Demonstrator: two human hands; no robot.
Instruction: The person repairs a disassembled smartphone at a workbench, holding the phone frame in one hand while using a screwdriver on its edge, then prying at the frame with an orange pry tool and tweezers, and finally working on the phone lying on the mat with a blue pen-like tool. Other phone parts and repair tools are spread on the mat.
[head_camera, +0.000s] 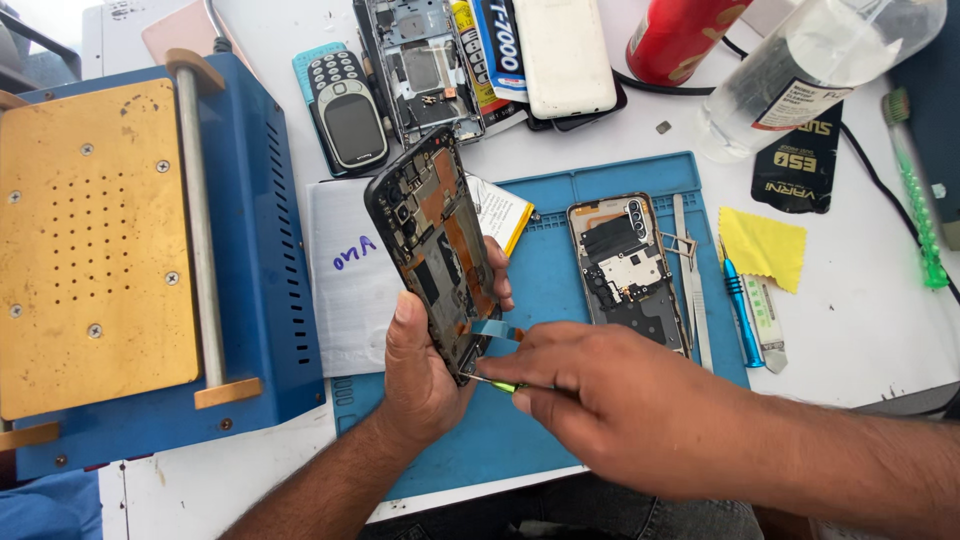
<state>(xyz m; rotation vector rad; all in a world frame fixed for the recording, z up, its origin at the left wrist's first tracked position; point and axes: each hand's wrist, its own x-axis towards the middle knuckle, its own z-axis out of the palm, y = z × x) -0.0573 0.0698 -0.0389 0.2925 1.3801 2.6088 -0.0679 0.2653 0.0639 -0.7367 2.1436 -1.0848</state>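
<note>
1. Head view: left hand (425, 375) gripped an opened phone (435, 245) at frame centre, tilted, fingers wrapped round its edges.
2. Right hand (600, 400) pinched a thin tool (495, 383), its tip at the phone's lower end.
3. Another open phone (625, 270) lay on the blue mat (560, 215), centre right.
4. Judgement: prying there called for a shallow angle, gentle force and care near the ribbon cable (497, 329).

The right hand (610, 400) hides most of the thin tool (495, 383), so its handle cannot be seen. The left hand (425, 370) covers the lower end of the opened phone (435, 245). The picture's top edge cuts the red can (680, 35) and the clear bottle (810, 65).
</note>
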